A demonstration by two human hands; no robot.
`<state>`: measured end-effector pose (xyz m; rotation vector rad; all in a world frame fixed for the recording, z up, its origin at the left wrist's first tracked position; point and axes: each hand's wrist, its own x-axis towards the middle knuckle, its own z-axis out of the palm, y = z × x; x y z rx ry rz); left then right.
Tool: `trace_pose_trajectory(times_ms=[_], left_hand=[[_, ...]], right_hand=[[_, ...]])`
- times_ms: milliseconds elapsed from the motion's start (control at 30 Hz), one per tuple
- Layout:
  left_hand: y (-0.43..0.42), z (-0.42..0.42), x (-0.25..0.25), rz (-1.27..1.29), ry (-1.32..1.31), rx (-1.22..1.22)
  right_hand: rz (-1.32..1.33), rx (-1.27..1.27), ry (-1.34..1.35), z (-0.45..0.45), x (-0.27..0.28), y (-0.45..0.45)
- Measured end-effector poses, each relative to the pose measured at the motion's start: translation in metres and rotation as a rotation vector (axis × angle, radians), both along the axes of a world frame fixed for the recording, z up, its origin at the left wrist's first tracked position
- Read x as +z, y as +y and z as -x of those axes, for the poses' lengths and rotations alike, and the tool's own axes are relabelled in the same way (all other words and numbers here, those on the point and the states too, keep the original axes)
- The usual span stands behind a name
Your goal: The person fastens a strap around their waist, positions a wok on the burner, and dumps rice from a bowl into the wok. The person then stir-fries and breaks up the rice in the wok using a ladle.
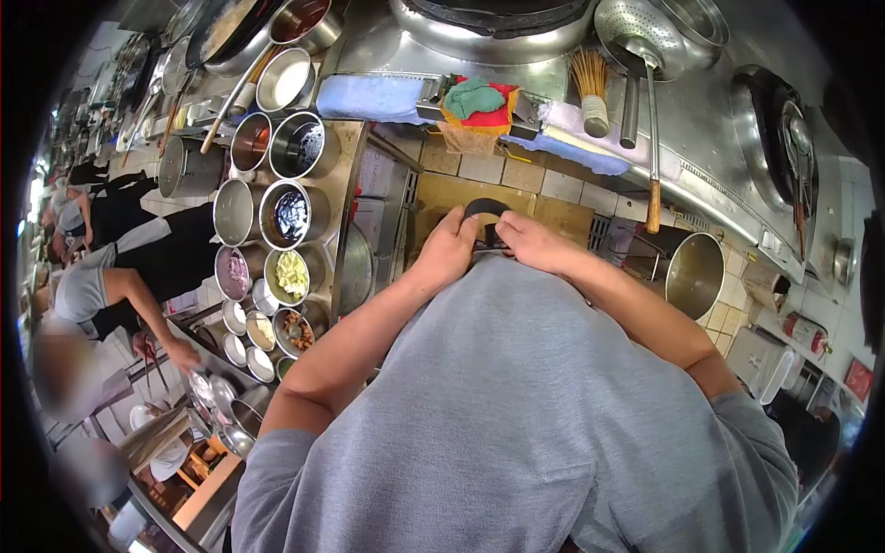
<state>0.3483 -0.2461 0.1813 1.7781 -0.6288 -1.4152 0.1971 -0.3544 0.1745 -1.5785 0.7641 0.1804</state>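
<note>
Both hands are close together in front of my waist, at the hem of my grey shirt (516, 387). Between them a black curved band (486, 206) arches up like a loop; whether it is a strap or a belt I cannot tell. My left hand (446, 245) closes its fingers on the band's left end. At the other end, my right hand (533, 241) pinches it with thumb and fingers. The lower part of the band is hidden behind the shirt and hands.
Steel pots (238, 212) of sauces and chopped ingredients crowd the left counter. A stove (369, 63) runs across the front, with a bamboo brush (593, 92), a skimmer (640, 37) and a wooden-handled ladle (654, 184). A large pot (694, 276) stands at right. Co-workers (138, 267) are at left.
</note>
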Motion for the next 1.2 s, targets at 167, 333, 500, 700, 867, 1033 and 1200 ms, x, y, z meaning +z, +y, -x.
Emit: trace_pose_trajectory(times_ms=[167, 333, 500, 700, 867, 1033, 1200], left_hand=[[-0.001, 0.002, -0.001, 0.047, -0.244, -0.106], [-0.001, 0.005, -0.004, 0.057, -0.351, -0.175], [0.002, 0.000, -0.011, 0.049, -0.221, -0.190], [0.011, -0.009, -0.020, 0.017, -0.179, -0.266], [0.021, -0.054, -0.075, -0.189, 0.250, -0.046], [0.175, -0.099, -0.277, -0.432, -0.103, 0.180], [0.267, -0.039, -0.275, -0.790, -0.260, -0.157]], right_hand=[[-0.002, 0.040, 0.154, -0.006, 0.008, 0.004], [0.015, 0.038, 0.187, -0.015, 0.012, 0.013], [0.118, 0.041, 0.182, -0.020, -0.028, 0.025], [-0.026, -0.004, 0.263, -0.035, -0.005, 0.025], [-0.331, -0.254, 0.331, -0.013, -0.032, 0.002], [0.696, -0.144, 0.437, 0.123, -0.167, 0.001], [0.155, 0.073, 0.512, 0.246, -0.227, 0.025]])
